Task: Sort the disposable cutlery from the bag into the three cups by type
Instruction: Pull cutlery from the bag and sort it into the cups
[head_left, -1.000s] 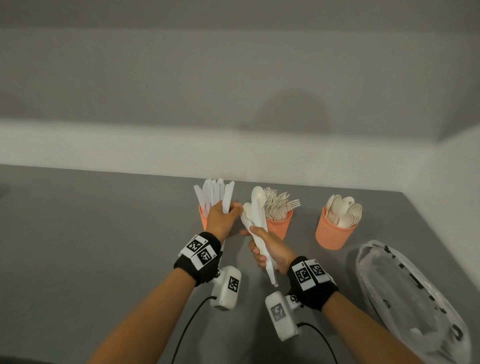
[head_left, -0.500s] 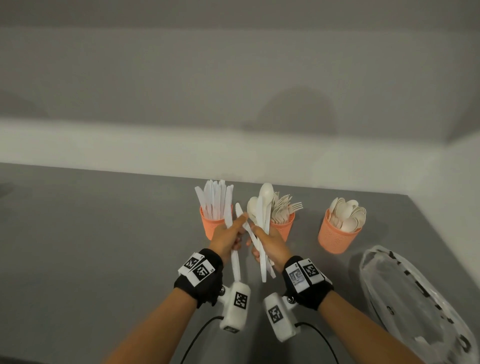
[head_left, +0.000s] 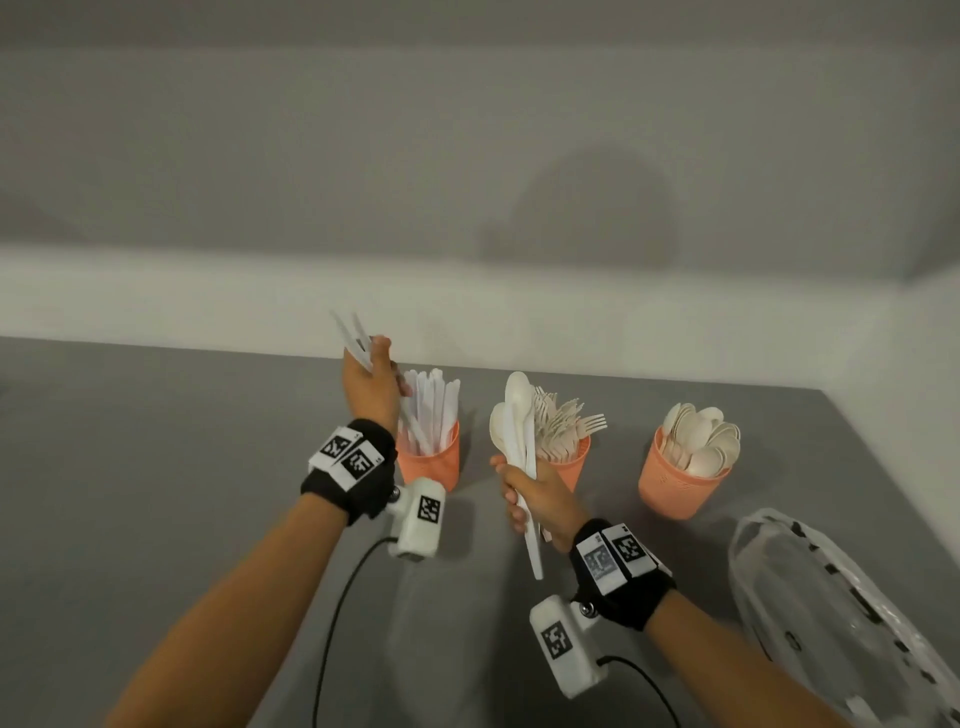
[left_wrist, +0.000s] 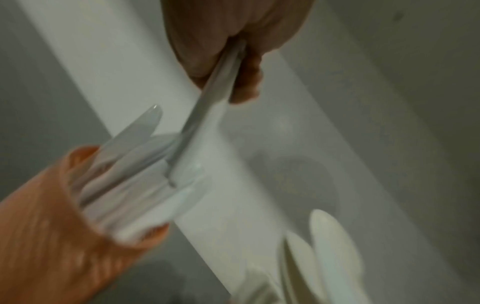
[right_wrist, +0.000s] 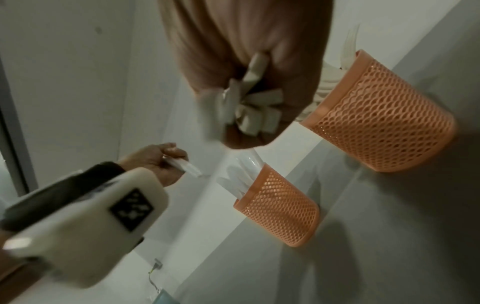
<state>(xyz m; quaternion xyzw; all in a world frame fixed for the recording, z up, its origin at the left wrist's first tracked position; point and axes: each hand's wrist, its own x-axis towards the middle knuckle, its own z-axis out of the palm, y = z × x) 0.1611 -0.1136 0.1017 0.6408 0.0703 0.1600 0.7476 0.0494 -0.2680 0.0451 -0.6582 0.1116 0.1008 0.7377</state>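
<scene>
While our left hand (head_left: 370, 387) curls its fingers (left_wrist: 246, 82) around 2 white knives (head_left: 353, 338) above the knife cup (head_left: 431, 457), our right hand (head_left: 540, 501) grips a mixed cutlery bundle (head_left: 517, 441) before the fork cup (head_left: 569, 465). The spoon cup (head_left: 678, 486) and bag (head_left: 841, 623) lie rightward on the desk (head_left: 156, 493).

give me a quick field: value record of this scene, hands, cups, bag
left hand: grips white knives, raised above the knife cup
right hand: grips a mixed bundle, spoons visible, in front of the fork cup
spoon cup: rightmost, holds spoons
bag: clear plastic, lying on the grey table at right
cups: three, orange, in a row
</scene>
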